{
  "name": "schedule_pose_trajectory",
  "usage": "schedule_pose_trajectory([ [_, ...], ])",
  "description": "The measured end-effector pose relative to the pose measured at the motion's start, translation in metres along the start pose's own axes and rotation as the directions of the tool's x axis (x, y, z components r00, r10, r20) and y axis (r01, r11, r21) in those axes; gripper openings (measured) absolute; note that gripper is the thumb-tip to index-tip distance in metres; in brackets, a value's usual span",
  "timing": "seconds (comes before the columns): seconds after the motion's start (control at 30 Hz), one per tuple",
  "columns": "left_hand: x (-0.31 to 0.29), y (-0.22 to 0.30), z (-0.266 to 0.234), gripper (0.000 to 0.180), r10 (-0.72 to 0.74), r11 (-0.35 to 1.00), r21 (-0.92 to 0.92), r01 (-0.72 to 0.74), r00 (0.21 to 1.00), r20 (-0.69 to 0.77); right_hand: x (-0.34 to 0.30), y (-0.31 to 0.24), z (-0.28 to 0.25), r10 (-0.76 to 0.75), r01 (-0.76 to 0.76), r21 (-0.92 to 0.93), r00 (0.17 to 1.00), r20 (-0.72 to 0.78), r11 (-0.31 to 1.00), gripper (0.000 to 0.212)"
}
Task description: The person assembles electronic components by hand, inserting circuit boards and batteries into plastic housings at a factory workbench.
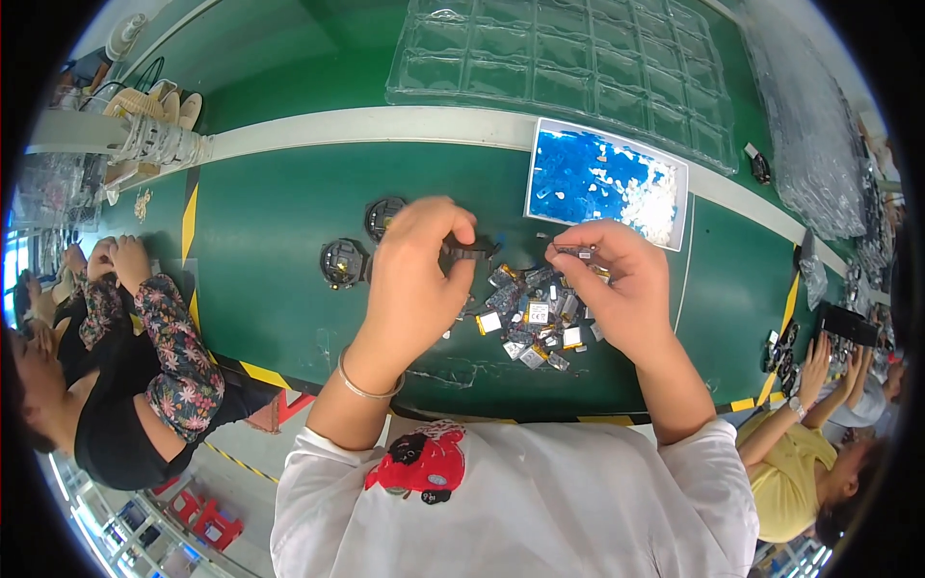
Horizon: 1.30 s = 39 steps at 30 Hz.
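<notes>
My left hand is closed, thumb and fingers pinching a black part that I see mostly edge-on; the fingers cover much of it. To the right, my right hand pinches a small dark electronic part between thumb and fingertips. Below and between the hands lies a loose pile of small battery cells, silver and white with yellow-orange edges, mixed with dark pieces. Two round black cases, resembling watch housings, lie left of my left hand: a nearer case and a farther case, partly hidden by the hand.
Beyond my right hand, a white box holds blue and white bits. A clear compartment tray lies behind the pale ledge. Stacked clear trays stand far right. Co-workers sit on both sides, a flowered sleeve at left.
</notes>
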<state>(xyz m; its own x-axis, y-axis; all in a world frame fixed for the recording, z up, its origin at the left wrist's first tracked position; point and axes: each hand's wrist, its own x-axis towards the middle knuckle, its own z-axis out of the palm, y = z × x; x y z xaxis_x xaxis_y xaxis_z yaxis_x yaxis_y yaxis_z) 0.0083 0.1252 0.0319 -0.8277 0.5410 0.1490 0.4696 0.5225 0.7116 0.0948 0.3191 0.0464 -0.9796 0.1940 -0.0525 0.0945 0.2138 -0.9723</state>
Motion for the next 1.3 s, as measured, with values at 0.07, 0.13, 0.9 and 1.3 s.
schedule_pose_trajectory([
  [0.07, -0.002, -0.001, 0.006, 0.024, -0.072, 0.956, -0.278, 0.090, 0.995, 0.074, -0.001, -0.001, 0.001, 0.001, -0.001, -0.025, 1.000, -0.010, 1.000, 0.015],
  [0.13, -0.004, 0.007, 0.015, 0.018, -0.119, 0.649, -0.751, 0.118, 0.991, 0.053, -0.002, -0.005, 0.005, -0.054, 0.055, 0.016, 0.997, -0.049, 0.998, 0.016],
  [0.9, -0.010, 0.021, 0.012, 0.015, -0.136, 0.405, -0.859, 0.314, 0.950, 0.283, -0.002, -0.020, 0.017, -0.311, 0.295, -0.257, 0.950, -0.023, 0.920, 0.014],
  [1.3, -0.013, 0.022, 0.014, 0.018, -0.078, 0.616, -0.759, 0.212, 0.975, 0.208, 0.001, -0.017, 0.020, -0.541, 0.481, -0.443, 0.841, -0.011, 0.757, 0.017],
])
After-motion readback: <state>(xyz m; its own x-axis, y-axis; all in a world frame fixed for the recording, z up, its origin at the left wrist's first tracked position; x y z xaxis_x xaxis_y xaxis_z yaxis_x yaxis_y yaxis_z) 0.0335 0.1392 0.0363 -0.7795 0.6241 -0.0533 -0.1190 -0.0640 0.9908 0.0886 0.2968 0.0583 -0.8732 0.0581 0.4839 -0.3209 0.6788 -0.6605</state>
